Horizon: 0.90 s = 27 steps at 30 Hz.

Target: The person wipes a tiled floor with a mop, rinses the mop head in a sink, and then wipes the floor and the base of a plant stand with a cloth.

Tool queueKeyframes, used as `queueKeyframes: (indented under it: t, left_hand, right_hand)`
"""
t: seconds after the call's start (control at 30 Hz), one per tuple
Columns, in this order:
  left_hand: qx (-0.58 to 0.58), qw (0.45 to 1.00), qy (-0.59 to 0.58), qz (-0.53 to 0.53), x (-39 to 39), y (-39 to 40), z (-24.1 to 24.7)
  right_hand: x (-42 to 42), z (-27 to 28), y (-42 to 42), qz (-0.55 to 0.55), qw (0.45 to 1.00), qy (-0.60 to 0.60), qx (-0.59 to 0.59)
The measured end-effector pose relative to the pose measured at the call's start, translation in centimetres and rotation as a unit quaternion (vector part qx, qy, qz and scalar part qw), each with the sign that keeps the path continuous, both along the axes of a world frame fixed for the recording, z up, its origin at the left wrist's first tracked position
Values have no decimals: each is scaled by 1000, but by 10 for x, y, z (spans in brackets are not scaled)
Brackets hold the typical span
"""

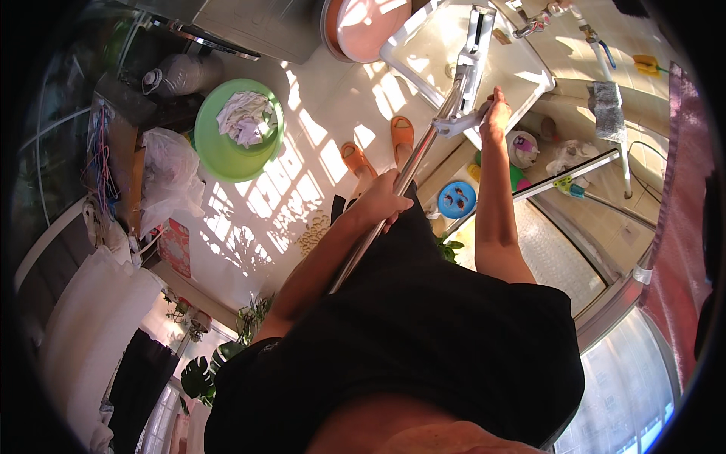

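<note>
My left hand (381, 198) is wrapped around the shiny metal pole (420, 150) of a squeeze mop. The pole slants from my body up to the mop's head (476, 48), which is over a white sink (536, 91). Partway along, a pale grey lever (454, 126) juts out to the side. My right hand (497, 115) holds the lever's outer end near the sink's front edge, its palm side partly hidden. Water cannot be made out in the basin.
A green basin (227, 164) with a crumpled white cloth (247, 119) stands on the tiled floor. Pink basins (374, 31) are beside the sink. A blue dish (456, 200), a squeegee (567, 176) and a faucet (536, 25) are to the right. Orange slippers (402, 133) are below me.
</note>
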<state>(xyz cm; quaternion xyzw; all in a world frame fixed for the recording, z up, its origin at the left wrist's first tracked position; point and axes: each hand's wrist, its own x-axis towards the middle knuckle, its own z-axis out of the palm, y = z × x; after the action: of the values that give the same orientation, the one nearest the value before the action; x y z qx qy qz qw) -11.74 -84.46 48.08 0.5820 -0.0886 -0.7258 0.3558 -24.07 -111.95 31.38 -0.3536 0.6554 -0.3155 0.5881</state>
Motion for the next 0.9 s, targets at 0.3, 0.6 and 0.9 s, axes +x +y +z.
queueKeyframes:
  t: [0.3, 0.6, 0.9]
  left_hand:
    - [-38, 993, -97, -58, 14, 18, 4]
    - [-75, 983, -140, -88, 25, 26, -9]
    - [-85, 983, -136, -87, 32, 41, -19]
  right_hand:
    - [-47, 85, 99, -155, 973, -131, -109]
    - [-40, 132, 191, -67, 971, -211, -90]
    - [-21, 137, 198, -96, 971, -191, -105]
